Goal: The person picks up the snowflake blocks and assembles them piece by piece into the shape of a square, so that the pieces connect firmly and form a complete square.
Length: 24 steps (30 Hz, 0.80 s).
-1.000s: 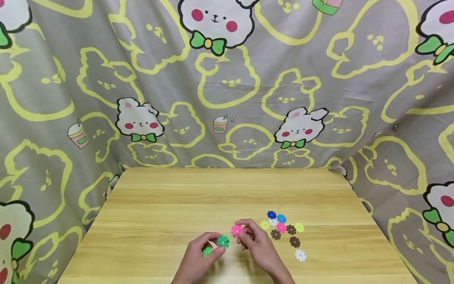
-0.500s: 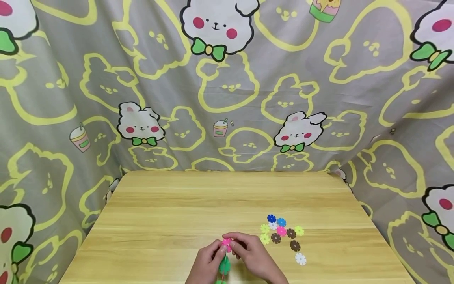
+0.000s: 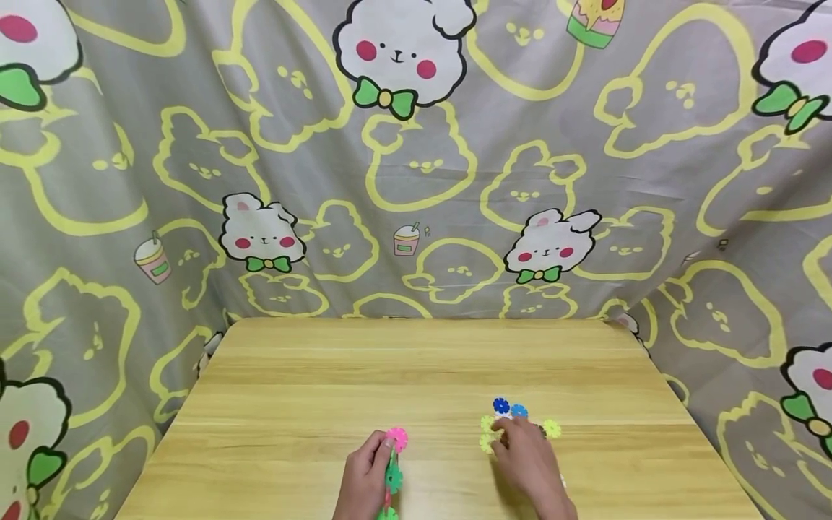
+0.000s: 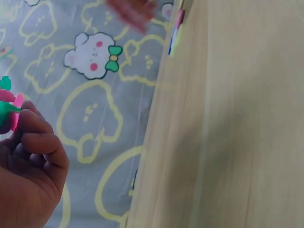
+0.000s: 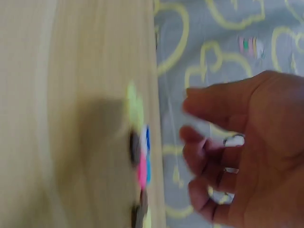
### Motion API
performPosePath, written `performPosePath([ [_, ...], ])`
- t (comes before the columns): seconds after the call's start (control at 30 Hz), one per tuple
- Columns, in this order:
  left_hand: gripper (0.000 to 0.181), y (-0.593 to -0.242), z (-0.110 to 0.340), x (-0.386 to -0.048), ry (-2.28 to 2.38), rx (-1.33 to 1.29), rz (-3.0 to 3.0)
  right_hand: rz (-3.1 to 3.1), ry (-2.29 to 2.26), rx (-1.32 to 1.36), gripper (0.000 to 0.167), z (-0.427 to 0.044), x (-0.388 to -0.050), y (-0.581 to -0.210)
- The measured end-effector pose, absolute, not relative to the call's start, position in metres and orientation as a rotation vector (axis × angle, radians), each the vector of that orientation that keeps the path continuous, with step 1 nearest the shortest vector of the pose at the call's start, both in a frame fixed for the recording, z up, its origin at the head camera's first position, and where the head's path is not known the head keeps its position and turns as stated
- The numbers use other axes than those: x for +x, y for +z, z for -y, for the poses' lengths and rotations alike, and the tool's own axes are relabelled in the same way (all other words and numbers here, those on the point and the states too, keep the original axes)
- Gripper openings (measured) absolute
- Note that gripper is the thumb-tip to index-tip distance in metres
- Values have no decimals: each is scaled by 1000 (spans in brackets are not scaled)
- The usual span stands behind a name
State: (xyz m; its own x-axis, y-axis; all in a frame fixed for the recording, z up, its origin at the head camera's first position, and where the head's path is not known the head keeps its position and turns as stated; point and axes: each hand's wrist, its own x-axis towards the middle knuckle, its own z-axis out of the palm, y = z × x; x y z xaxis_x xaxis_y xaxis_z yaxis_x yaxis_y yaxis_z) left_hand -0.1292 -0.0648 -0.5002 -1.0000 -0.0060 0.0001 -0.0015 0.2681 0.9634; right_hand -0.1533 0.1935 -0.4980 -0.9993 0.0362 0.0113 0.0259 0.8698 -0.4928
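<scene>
My left hand (image 3: 362, 477) pinches a joined chain of slotted snowflake discs near the table's front. A pink disc (image 3: 398, 439) tops it, with a green disc (image 3: 393, 478) below and another green one at the frame's bottom edge. The left wrist view catches the chain's pink and green parts (image 4: 8, 111) beside curled fingers. My right hand (image 3: 529, 462) hovers over the loose discs and hides several of them. In the right wrist view its fingers are loosely bent, thumb apart, with nothing between them. Dark blue (image 3: 501, 406), light blue (image 3: 518, 411) and yellow (image 3: 552, 428) discs show around it.
The wooden tabletop (image 3: 292, 404) extends behind and to both sides of the hands. A grey curtain (image 3: 448, 173) with rabbit and yellow outline prints surrounds its back and sides. Blurred brown, pink and yellow discs (image 5: 142, 166) lie flat in the right wrist view.
Both hands were together at the pink disc. My right hand has let go and moved right to the loose discs. My left hand keeps the chain, shifted slightly left.
</scene>
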Motion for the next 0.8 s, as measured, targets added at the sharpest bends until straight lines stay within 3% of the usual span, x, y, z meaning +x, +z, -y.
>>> performPosePath([
  [0.3,31,-497,70,-133,-1900,161,2508,3233,774,-467,20,-253,-142,-508],
  [0.57,37,-494,69,-134,-1947,155,2494,3178,774,-412,21,-266,-139,-517],
  [0.8,36,-496,69,-135,-1914,148,2519,3164,862,-529,26,-267,-143,-518],
])
